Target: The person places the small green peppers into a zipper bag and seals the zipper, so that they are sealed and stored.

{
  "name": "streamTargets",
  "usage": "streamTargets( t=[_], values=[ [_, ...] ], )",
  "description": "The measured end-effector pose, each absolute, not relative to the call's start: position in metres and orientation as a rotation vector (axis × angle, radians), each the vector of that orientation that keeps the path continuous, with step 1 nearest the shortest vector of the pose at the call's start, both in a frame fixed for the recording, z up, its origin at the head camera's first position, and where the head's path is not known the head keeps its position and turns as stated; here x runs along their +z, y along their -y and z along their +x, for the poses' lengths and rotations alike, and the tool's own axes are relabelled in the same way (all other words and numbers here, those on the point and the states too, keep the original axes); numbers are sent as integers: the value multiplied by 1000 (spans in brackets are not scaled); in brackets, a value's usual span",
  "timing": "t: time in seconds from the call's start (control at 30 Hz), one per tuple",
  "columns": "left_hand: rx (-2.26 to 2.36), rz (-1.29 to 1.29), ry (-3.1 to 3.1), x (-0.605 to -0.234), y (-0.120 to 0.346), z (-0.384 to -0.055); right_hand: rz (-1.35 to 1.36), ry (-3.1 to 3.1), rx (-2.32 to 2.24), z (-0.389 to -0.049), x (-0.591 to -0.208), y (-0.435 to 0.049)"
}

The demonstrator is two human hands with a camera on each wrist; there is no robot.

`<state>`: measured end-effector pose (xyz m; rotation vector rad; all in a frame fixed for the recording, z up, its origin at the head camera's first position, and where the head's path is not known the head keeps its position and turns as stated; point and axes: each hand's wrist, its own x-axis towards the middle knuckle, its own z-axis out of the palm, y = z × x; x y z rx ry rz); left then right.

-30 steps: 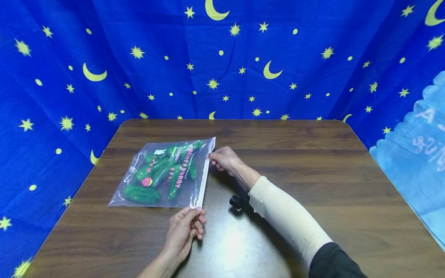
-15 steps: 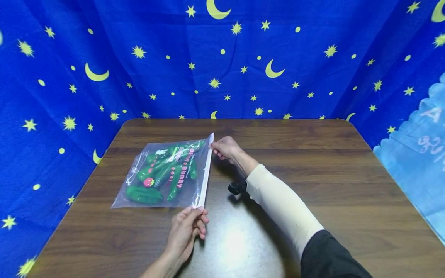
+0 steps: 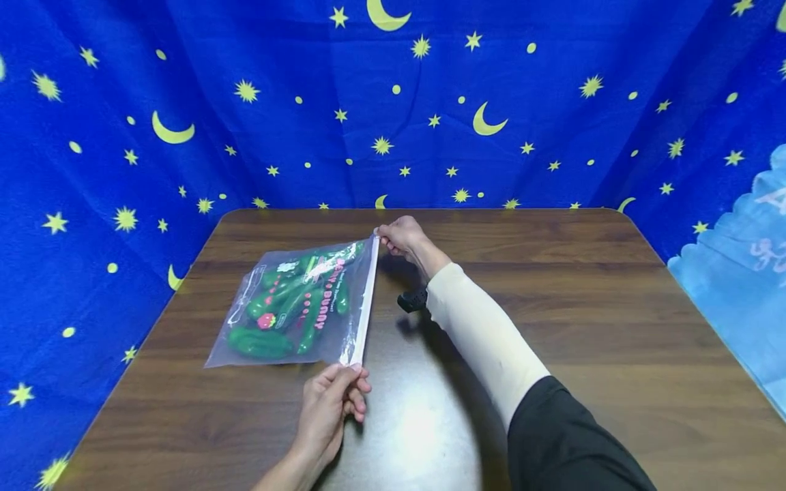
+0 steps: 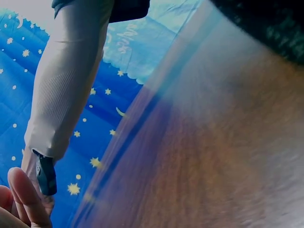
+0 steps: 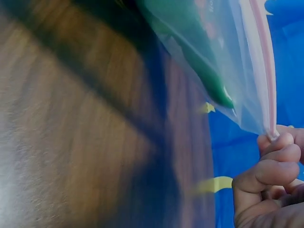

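A clear zip bag [image 3: 328, 341] with pink lettering lies on its side in the head view, its white zip strip [image 3: 368, 293] facing right. Inside are several long, glossy green vegetable-shaped pieces [image 3: 260, 342]. My left hand [image 3: 325, 409] pinches the near end of the strip between thumb and fingers. At the far end, my right hand [image 3: 405, 239] pinches the strip's corner. The right wrist view shows that grip close up, fingertips [image 5: 282, 142] at the end of the pinkish strip [image 5: 266, 61]. Only a few left fingers [image 4: 28, 199] show in the left wrist view.
The brown wooden table [image 3: 583, 327] stretches out under both hands. A blue curtain [image 3: 276, 68] with yellow moons and stars hangs behind and at the sides. A light blue cloth [image 3: 749, 259] hangs at the right. A black wrist camera [image 3: 411, 300] sits below the right forearm.
My right hand has moved away from me along the zip strip to its far end. The bag has shifted slightly right and its far corner is higher. The left hand keeps its pinch.
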<state>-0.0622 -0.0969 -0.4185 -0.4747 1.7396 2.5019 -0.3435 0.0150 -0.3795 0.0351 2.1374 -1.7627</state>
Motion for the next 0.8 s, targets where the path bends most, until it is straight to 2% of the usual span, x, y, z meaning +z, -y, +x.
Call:
streamTargets(
  t=[0.33,0.57,0.8],
  values=[
    [2419,-478,-1719,-422,90,-63,107,-2170,-1705,-340,-384,-31],
    [2329,-458,-1702,-423,90,-56,46,-2206,-1638,-329,-392,-64],
    [2311,-285,-1866,-404,104,-76,-58,-2271,-1595,-305,-391,-92]
  ],
)
